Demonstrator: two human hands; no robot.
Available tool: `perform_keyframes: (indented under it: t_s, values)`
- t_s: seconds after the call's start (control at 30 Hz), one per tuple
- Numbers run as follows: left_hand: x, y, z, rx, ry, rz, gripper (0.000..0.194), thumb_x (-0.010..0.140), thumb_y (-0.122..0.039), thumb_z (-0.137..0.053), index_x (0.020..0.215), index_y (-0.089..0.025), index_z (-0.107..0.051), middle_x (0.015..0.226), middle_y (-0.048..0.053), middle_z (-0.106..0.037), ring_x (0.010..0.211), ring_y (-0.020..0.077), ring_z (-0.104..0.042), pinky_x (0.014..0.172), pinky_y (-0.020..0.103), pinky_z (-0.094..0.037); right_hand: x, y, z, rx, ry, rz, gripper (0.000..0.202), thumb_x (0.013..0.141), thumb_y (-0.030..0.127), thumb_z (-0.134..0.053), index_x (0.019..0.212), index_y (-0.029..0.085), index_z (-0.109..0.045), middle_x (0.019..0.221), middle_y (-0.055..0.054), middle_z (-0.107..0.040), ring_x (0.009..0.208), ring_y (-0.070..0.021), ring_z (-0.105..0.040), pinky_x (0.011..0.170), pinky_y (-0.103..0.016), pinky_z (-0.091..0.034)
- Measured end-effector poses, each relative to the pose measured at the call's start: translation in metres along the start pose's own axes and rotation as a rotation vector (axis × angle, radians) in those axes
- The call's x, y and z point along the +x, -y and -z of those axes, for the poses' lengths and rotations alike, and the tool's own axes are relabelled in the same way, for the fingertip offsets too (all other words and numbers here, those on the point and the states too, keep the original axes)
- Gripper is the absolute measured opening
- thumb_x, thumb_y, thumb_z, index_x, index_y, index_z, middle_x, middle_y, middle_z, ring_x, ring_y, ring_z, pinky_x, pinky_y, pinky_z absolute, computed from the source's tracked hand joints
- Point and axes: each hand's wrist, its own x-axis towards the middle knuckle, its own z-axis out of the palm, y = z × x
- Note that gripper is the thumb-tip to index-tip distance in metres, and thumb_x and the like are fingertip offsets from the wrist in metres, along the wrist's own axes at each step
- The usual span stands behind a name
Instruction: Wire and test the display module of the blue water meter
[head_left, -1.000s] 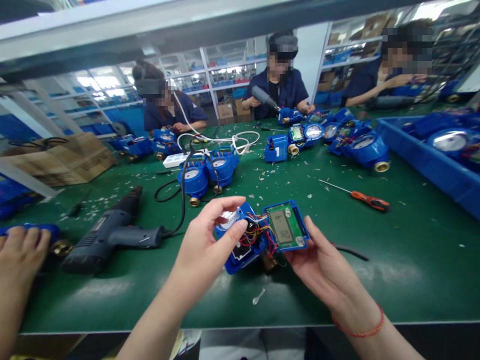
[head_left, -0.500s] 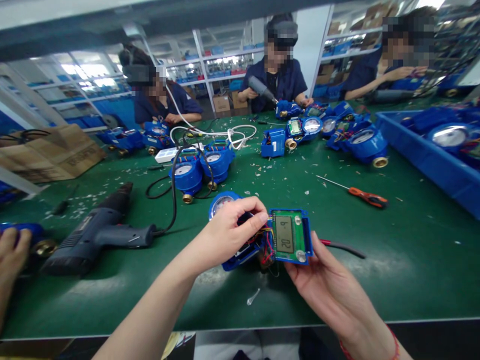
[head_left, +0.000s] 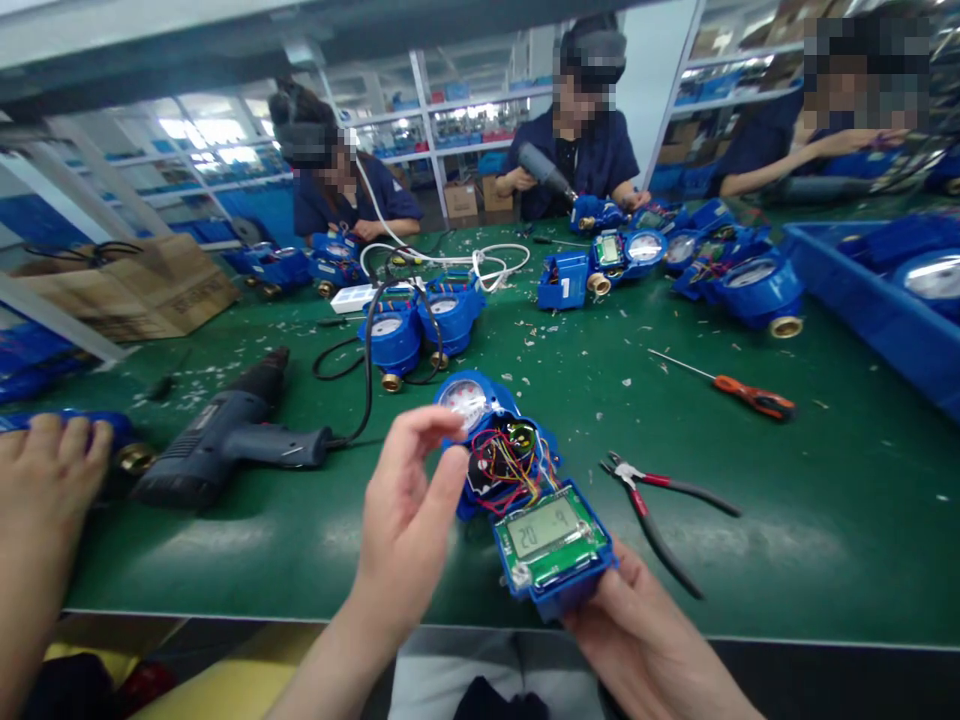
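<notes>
A blue water meter [head_left: 466,400] with a round dial lies on the green table in front of me, its compartment full of coloured wires [head_left: 506,465]. Those wires run to a blue housing with a green circuit board and a lit display [head_left: 544,528]. My right hand [head_left: 626,610] grips this display housing from below and the right, tilting it near the table's front edge. Left of the meter, my left hand [head_left: 412,510] is raised with thumb and fingers apart, holding nothing. Pliers [head_left: 637,475] with red and black handles lie spread to the right of the meter.
A corded heat gun [head_left: 232,440] lies at left, near another person's hand [head_left: 56,470] on a blue meter. An orange screwdriver [head_left: 754,397] rests at right, by a blue bin [head_left: 862,320]. Several meters [head_left: 394,340] stand farther back, where co-workers sit.
My right hand has turned the display housing and brought it down toward me. The left hand has let go of the wires and moved left. The pliers are now uncovered.
</notes>
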Motion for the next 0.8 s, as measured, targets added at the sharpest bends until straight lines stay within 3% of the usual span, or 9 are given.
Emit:
perform_keyframes:
  t_s: [0.1,0.2,0.27,0.33,0.43,0.57,0.63,0.7,0.8]
  values:
    - [-0.061,0.015,0.013,-0.228,-0.36,0.244,0.013,0.083,-0.029,-0.063,0.095,-0.026,-0.061,0.098,-0.002,-0.057,0.092,0.0108,-0.053,0.086,0.018,-0.041,0.001,-0.034,0.001,0.028,0.121,-0.07,0.037,0.065,0.041,-0.081,0.095,0.024,-0.068,0.101,-0.004,-0.069,0.096,-0.0186,-0.062,0.092,-0.032,-0.044]
    - [-0.108,0.025,0.016,-0.574,-0.29,0.627,0.03,0.079,-0.05,-0.062,0.099,-0.027,-0.064,0.095,0.003,-0.064,0.09,0.0183,-0.059,0.079,0.028,-0.048,0.007,-0.064,-0.001,0.019,0.192,-0.103,0.035,0.061,0.039,-0.083,0.088,0.024,-0.068,0.092,-0.002,-0.069,0.088,-0.0157,-0.064,0.085,-0.028,-0.045]
    - [-0.123,0.025,0.015,-0.71,-0.217,0.755,0.043,0.073,-0.058,-0.063,0.101,-0.025,-0.067,0.095,0.008,-0.067,0.094,0.0261,-0.061,0.081,0.036,-0.049,0.012,-0.073,-0.006,0.001,0.217,-0.128,0.038,0.062,0.039,-0.083,0.092,0.024,-0.067,0.089,-0.001,-0.069,0.086,-0.0146,-0.064,0.083,-0.026,-0.045]
    - [-0.124,0.022,0.014,-0.745,-0.21,0.769,0.046,0.067,-0.055,-0.071,0.099,-0.022,-0.069,0.095,0.01,-0.069,0.097,0.0296,-0.062,0.085,0.039,-0.048,0.015,-0.073,-0.012,-0.091,0.238,-0.151,0.041,0.062,0.041,-0.082,0.096,0.024,-0.066,0.089,-0.001,-0.069,0.088,-0.0155,-0.064,0.083,-0.027,-0.046]
    - [-0.113,0.017,0.019,-0.736,-0.242,0.742,0.042,0.067,-0.043,-0.076,0.101,-0.02,-0.068,0.095,0.009,-0.07,0.098,0.0271,-0.063,0.087,0.037,-0.047,0.013,-0.057,-0.019,-0.549,0.258,-0.1,0.023,0.076,0.04,-0.071,0.086,0.02,-0.066,0.088,-0.003,-0.07,0.09,-0.0184,-0.064,0.083,-0.029,-0.047]
    - [-0.098,0.016,0.034,-0.746,-0.233,0.756,0.031,0.074,-0.032,-0.072,0.103,-0.021,-0.067,0.094,0.005,-0.07,0.092,0.0203,-0.064,0.083,0.03,-0.049,0.005,-0.026,-0.019,-1.207,0.308,0.271,0.014,0.088,0.021,-0.052,0.087,0.02,-0.066,0.09,-0.004,-0.07,0.086,-0.0164,-0.064,0.078,-0.027,-0.049]
    - [-0.09,0.018,0.045,-0.727,-0.22,0.745,0.032,0.073,-0.03,-0.073,0.103,-0.021,-0.067,0.093,0.004,-0.071,0.085,0.0173,-0.065,0.077,0.026,-0.051,0.008,-0.012,-0.016,-1.377,0.154,0.595,0.018,0.088,0.019,-0.052,0.102,0.024,-0.062,0.102,-0.004,-0.066,0.097,-0.0162,-0.061,0.086,-0.028,-0.047]
    - [-0.079,0.022,0.058,-0.693,-0.196,0.717,0.034,0.07,-0.034,-0.075,0.101,-0.02,-0.069,0.088,0.003,-0.071,0.079,0.0159,-0.066,0.07,0.022,-0.051,0.019,-0.001,-0.016,-1.465,-0.115,0.798,0.034,0.085,0.027,-0.057,0.118,0.024,-0.052,0.121,-0.008,-0.056,0.115,-0.021,-0.051,0.098,-0.037,-0.041]
    - [-0.058,0.028,0.074,-0.652,-0.093,0.689,0.037,0.066,-0.041,-0.078,0.094,-0.018,-0.071,0.08,0.003,-0.071,0.077,0.0167,-0.067,0.069,0.022,-0.052,0.046,0.006,-0.022,-1.477,-0.253,0.612,0.07,0.082,0.05,-0.056,0.139,0.018,-0.029,0.14,-0.016,-0.038,0.125,-0.0295,-0.041,0.102,-0.05,-0.036]
